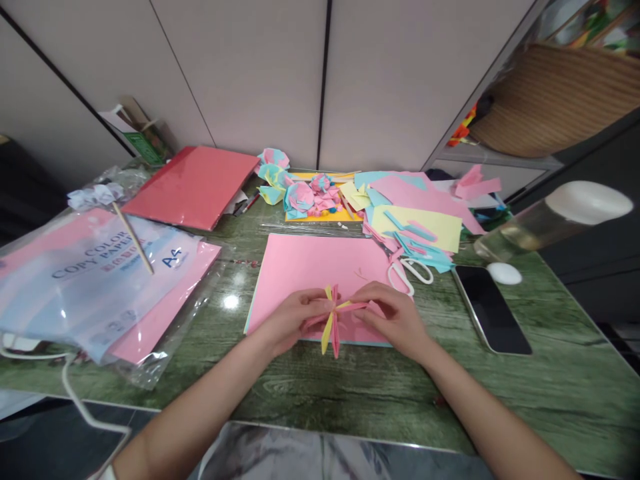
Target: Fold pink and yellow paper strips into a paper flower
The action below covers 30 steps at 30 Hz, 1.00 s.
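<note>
A pink and yellow paper flower point(335, 331), made of narrow folded strips fanning out from a centre, is held between both hands above a stack of pink paper point(310, 263). My left hand point(295, 320) pinches it near the centre from the left. On the other side, my right hand point(393, 313) has thumb and fingers closed on a pink strip that points right. White-handled scissors point(411, 273) lie just beyond my right hand, their blades partly under paper scraps.
Colour copy paper in a clear bag point(115, 267) and a red folder point(197, 183) lie left. Folded paper flowers point(300, 197) sit at the back on a yellow sheet. Paper offcuts point(420, 223), a phone point(493, 310) and a lidded bottle point(530, 223) are right.
</note>
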Available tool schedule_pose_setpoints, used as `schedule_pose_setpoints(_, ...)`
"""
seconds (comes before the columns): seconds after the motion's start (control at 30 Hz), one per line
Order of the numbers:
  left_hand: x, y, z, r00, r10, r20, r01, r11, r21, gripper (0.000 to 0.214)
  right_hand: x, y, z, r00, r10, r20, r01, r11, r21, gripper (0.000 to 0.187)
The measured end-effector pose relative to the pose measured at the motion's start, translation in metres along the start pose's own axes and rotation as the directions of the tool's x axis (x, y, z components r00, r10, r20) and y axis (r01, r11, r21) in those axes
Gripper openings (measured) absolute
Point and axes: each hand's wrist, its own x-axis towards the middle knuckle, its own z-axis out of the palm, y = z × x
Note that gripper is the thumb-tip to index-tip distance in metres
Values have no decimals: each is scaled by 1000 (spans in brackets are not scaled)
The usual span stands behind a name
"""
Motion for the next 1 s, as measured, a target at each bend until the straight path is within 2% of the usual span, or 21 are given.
schedule_pose_setpoints(0.17, 0, 3, -7, 996, 52, -66, -60, 991, -123, 26, 1, 5, -3, 994, 54, -100, -56, 998, -9, 9)
schedule_pose_setpoints(0.33, -3, 5, -11, 993, 115, -3, -115, 993, 3, 26, 4, 4, -4, 987, 116, -108, -104, 988, 111, 10)
schedule_pose_setpoints(0.5, -4, 2, -6, 969, 248, -23, -237, 947, 215, 22, 5, 3, 0, 971, 34, -237, -54, 995, -79, 15)
schedule_pose_setpoints(0.63, -1, 0, -4, 962, 274, -3, -257, 904, 341, 22, 2, 5, 5, 968, 43, -248, -76, 990, -122, 23)
schedule_pose_setpoints(0.77, 1, -3, -4, 971, 240, -11, -221, 910, 351, 24, -2, 5, 8, 983, 42, -181, -72, 984, -162, 35)
schedule_pose_setpoints(1.0, 3, -5, -4, 945, 319, -67, -280, 901, 331, 25, -3, 7, 11, 962, -51, -268, -42, 942, -332, 39)
